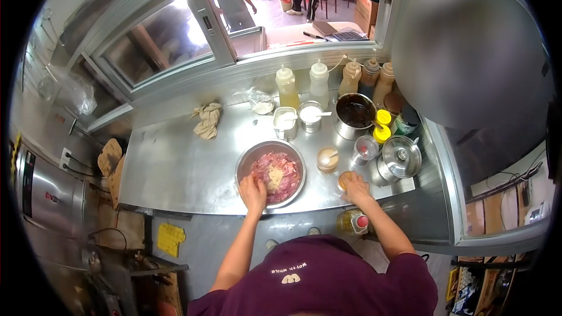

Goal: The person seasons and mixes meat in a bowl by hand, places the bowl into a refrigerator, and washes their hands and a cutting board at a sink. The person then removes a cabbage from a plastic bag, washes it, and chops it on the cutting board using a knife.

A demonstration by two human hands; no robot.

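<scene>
1. Right of centre, low in the frame, the right-hand grip (356, 189) is bent partly closed around a small round jar (343, 180), coming at it from the right; it seems to have hold of the jar, though how tightly I cannot tell.
2. Lower centre, the left-hand grip (253, 194) lies over the lower left rim of a steel bowl (300, 175), fingers slightly bent and pointing up the frame. Whether it clasps the rim or only rests there, I cannot tell.
3. The bowl holds cut raw meat (287, 167) with a pale heap (274, 179) on top. It lies to the left of the right-hand grip, well apart from it, across bare counter (175, 167); the left hand is nearer, already touching it. Bowl and small jar both look round from above, so neither shows a long axis.
4. Just up and left of the small jar stands an open jar (324, 167) with a white spoon (333, 154) in it; a clear cup (364, 151) and a lidded pot (404, 155) stand to the upper right.
5. Farther up the frame are a pot of dark sauce (356, 111), two yellow-capped bottles (383, 126) and a row of squeeze bottles (319, 85).
6. Toward the upper left of the counter lies a crumpled cloth (207, 120).
</scene>
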